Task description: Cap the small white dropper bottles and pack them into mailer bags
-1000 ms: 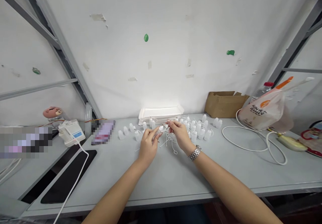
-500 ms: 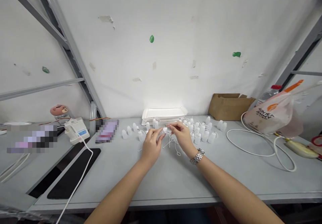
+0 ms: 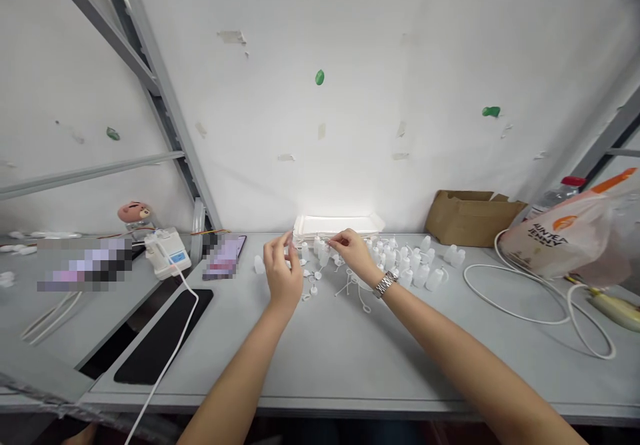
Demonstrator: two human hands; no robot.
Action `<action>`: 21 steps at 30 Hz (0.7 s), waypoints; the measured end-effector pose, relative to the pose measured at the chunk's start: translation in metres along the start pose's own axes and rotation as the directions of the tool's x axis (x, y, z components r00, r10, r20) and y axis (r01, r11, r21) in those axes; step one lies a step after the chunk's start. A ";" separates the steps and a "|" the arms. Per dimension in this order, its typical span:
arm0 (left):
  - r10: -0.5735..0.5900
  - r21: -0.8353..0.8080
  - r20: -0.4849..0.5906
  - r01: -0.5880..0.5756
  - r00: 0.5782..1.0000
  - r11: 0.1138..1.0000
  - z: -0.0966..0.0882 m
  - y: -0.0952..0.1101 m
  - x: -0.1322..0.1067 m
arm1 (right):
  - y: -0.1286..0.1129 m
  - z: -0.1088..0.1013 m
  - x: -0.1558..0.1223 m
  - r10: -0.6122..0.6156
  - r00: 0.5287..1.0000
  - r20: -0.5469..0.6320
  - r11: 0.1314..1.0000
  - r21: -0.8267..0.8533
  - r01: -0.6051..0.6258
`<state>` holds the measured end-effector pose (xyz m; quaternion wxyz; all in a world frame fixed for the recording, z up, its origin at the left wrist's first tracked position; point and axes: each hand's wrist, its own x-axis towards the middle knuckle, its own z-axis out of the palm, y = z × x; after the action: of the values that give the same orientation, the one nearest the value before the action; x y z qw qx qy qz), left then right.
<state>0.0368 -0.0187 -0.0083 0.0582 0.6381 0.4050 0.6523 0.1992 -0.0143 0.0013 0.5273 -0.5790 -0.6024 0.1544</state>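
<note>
The white wall (image 3: 350, 65) fills the upper view, with bits of tape and green blobs stuck on it; below it runs the grey table (image 3: 350, 358); at the far right a plastic bag (image 3: 575, 235) lies on the tabletop, printed "AUNTEA JENNY" in dark letters under an orange logo; an open cardboard box (image 3: 473, 218) stands left of the bag, against the wall; a white cable (image 3: 537, 295) loops over the table in front of both; a black mat (image 3: 160, 335) lies at the near left edge; a stack of white trays (image 3: 343, 223) sits at the wall, behind the hands; left of it is a white device (image 3: 167, 255) with a blue label too small to read.

A cluster of small white bottles (image 3: 415, 268) stands upright right of the hands, a few more stand in a row to the left, and loose caps (image 3: 313, 278) lie between.

The left hand (image 3: 281, 273) is raised just above the table, palm inward, fingers half curled upward; whether anything sits between thumb and fingertips cannot be told.

The right hand (image 3: 356, 253), with a metal watch (image 3: 385, 284) at the wrist, reaches just in front of the trays; thumb and forefinger are pressed together, pinching a small white piece (image 3: 331, 241) beside the nearest bottles, above the tabletop.
</note>
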 end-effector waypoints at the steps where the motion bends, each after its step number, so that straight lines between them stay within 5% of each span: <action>1: -0.048 -0.017 -0.011 0.048 0.999 0.999 -0.001 -0.001 0.002 | 0.001 0.005 0.001 0.008 1.000 0.014 1.000 -0.013 -0.008; 6: -0.208 -0.106 -0.028 0.204 0.978 0.973 -0.003 -0.008 0.007 | 0.005 0.024 0.004 0.002 1.000 0.026 1.000 -0.030 -0.001; 12: -0.237 -0.140 -0.042 0.229 0.971 0.963 -0.004 -0.010 0.010 | 0.011 0.036 0.010 -0.084 0.992 0.094 0.989 -0.113 0.095; 16: -0.232 -0.129 -0.040 0.225 0.972 0.966 -0.005 -0.007 0.011 | 0.008 0.029 0.008 -0.111 0.987 0.118 0.986 -0.112 0.125; 21: -0.282 -0.110 -0.074 0.273 0.957 0.956 -0.007 -0.004 0.014 | 0.004 0.002 0.001 -0.102 0.994 -0.030 0.990 -0.098 0.099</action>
<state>0.0265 -0.0111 0.0017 0.1625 0.5415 0.4603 0.6845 0.1999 -0.0116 -0.0021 0.5161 -0.5754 -0.6283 0.0884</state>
